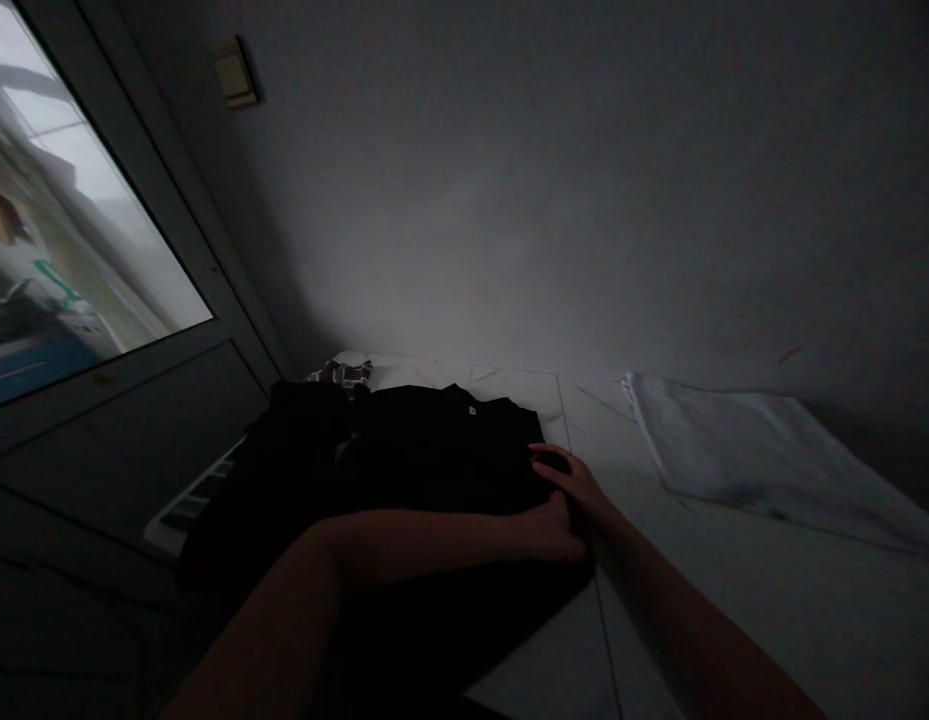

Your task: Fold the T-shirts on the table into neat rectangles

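Fingers rest on black, seemingly folded shirt.

I count two hands of mine, my left hand and my right hand. Beneath them I make out two piles of black clothes (the light is so dim that I can't count the layers in either pile), with one small white tag showing on them. Beside those I count one patterned cloth and, further off, one white towel. Around me there is one window, one beige wall plate and one white slatted vent.
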The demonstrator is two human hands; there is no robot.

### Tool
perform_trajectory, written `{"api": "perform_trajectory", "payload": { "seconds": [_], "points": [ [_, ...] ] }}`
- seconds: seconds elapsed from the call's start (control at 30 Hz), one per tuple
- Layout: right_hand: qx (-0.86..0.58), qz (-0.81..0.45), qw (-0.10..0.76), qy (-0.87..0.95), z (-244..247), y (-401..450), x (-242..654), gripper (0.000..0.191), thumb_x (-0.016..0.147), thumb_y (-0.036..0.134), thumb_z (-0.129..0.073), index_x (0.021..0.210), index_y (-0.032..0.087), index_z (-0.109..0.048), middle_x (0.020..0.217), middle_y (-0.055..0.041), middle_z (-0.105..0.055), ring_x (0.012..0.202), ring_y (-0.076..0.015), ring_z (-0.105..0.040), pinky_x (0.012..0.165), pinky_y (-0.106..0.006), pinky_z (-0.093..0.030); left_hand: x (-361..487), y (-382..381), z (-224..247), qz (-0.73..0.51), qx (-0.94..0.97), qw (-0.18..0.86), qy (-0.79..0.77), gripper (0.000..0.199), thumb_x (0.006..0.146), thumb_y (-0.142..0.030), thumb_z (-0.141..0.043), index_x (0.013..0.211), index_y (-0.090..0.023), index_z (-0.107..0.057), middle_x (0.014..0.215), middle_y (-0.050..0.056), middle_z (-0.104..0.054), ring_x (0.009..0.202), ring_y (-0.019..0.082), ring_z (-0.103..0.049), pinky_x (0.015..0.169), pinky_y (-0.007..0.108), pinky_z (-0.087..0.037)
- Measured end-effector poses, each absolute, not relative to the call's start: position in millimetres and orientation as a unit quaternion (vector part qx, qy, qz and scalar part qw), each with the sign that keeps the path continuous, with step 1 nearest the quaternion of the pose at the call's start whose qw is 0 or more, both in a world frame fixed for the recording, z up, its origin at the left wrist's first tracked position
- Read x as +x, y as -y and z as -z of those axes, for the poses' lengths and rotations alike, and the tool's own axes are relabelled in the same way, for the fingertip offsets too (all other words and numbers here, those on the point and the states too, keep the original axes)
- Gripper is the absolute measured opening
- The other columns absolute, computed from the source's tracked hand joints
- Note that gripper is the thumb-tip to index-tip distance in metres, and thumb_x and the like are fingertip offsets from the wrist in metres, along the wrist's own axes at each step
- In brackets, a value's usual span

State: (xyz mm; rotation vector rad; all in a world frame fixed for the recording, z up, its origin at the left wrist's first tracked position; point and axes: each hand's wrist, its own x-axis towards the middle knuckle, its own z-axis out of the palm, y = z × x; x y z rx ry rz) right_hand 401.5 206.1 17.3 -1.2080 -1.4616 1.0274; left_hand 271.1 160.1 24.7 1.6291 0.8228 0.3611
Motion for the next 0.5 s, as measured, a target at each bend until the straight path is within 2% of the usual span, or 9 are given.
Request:
{"api": "perform_trajectory", "payload": {
  "seconds": [0.03,0.1,0.17,0.2,0.23,0.3,0.4,0.5],
  "points": [
    [-0.515,-0.408,0.473,0.587,-15,-209,406,0.048,0.060,0.053,-0.076,0.098,0.023,-0.072,0.102,-0.0081,-0.075,0.101,-0.0288,-0.066,0.096,-0.043,-0.047,270,-168,-27,-0.106,0.709,0.614,-0.330,0.063,0.070,-0.014,-0.071,0.130,-0.011,-0.049,0.088,0.008,-0.069,0.064,0.016,-0.065,0.059,0.028,-0.051],
    [-0.551,-0.389,0.476,0.565,-10,-213,413,0.043,0.055,0.049,-0.076,0.088,0.022,-0.072,0.099,-0.0081,-0.075,0.097,-0.0290,-0.067,0.092,-0.043,-0.049,257,-195,-40,-0.042,0.741,0.593,-0.312,0.039,0.079,-0.021,-0.067,0.117,-0.015,-0.060,0.078,0.003,-0.069,0.061,0.014,-0.065,0.061,0.026,-0.052],
    [-0.572,-0.370,0.484,0.550,-6,-216,415,0.038,0.056,0.049,-0.073,0.083,0.022,-0.071,0.095,-0.0080,-0.075,0.094,-0.0288,-0.067,0.089,-0.043,-0.050,232,-231,-59,-0.057,0.797,0.485,-0.357,0.021,0.087,-0.026,-0.059,0.105,-0.018,-0.068,0.079,0.002,-0.070,0.065,0.012,-0.066,0.066,0.023,-0.051],
    [-0.577,-0.355,0.490,0.548,-5,-216,414,0.036,0.058,0.049,-0.071,0.082,0.022,-0.071,0.093,-0.0078,-0.075,0.093,-0.0285,-0.067,0.089,-0.043,-0.049,217,-250,-69,-0.084,0.826,0.377,-0.411,0.019,0.089,-0.027,-0.058,0.102,-0.020,-0.069,0.084,0.002,-0.071,0.071,0.012,-0.066,0.070,0.022,-0.051],
    [-0.581,-0.337,0.498,0.548,-5,-216,412,0.034,0.060,0.050,-0.069,0.080,0.022,-0.071,0.092,-0.0076,-0.075,0.092,-0.0282,-0.067,0.089,-0.043,-0.049,200,-269,-79,-0.108,0.829,0.260,-0.483,0.019,0.090,-0.027,-0.057,0.103,-0.021,-0.070,0.092,0.002,-0.072,0.080,0.012,-0.067,0.076,0.021,-0.050],
    [-0.587,-0.305,0.510,0.550,-7,-214,409,0.033,0.064,0.052,-0.064,0.079,0.022,-0.070,0.091,-0.0078,-0.075,0.092,-0.0275,-0.067,0.090,-0.041,-0.048,166,-302,-92,-0.139,0.800,0.138,-0.568,0.027,0.093,-0.021,-0.051,0.117,-0.017,-0.064,0.118,0.010,-0.067,0.104,0.018,-0.063,0.090,0.026,-0.047],
    [-0.615,-0.278,0.483,0.558,-13,-212,410,0.038,0.074,0.056,-0.054,0.078,0.022,-0.070,0.086,-0.0082,-0.074,0.086,-0.0263,-0.068,0.082,-0.037,-0.048,120,-334,-96,-0.138,0.751,0.063,-0.642,0.040,0.093,-0.017,-0.047,0.132,-0.008,-0.050,0.135,0.022,-0.054,0.121,0.028,-0.053,0.101,0.039,-0.041],
    [-0.681,-0.229,0.366,0.592,-19,-209,420,0.042,0.083,0.056,-0.048,0.073,0.021,-0.069,0.078,-0.0087,-0.073,0.077,-0.0253,-0.068,0.072,-0.034,-0.047,92,-349,-84,-0.115,0.733,0.042,-0.669,0.044,0.092,-0.024,-0.052,0.134,-0.011,-0.047,0.134,0.022,-0.055,0.124,0.031,-0.052,0.103,0.045,-0.039]
  ]
}}
